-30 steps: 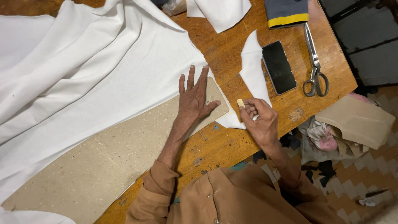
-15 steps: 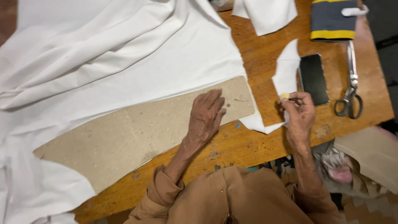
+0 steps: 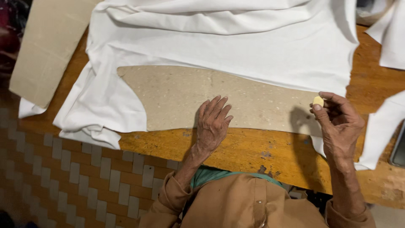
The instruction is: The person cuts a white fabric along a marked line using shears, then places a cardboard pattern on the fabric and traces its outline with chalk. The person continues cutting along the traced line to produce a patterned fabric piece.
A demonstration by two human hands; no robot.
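The left hand (image 3: 212,123) lies flat, fingers spread, palm down on the long tan cardboard pattern (image 3: 202,97) — holding nothing. The pattern rests on the white cloth (image 3: 219,38), which is spread over the wooden table (image 3: 253,150), with the pattern's near edge along the table's front. A second cardboard piece (image 3: 46,46) lies at the far left. Further right, the right hand (image 3: 339,124) pinches a small yellow piece of chalk (image 3: 318,101) between thumb and fingertips — just beside the pattern's right end.
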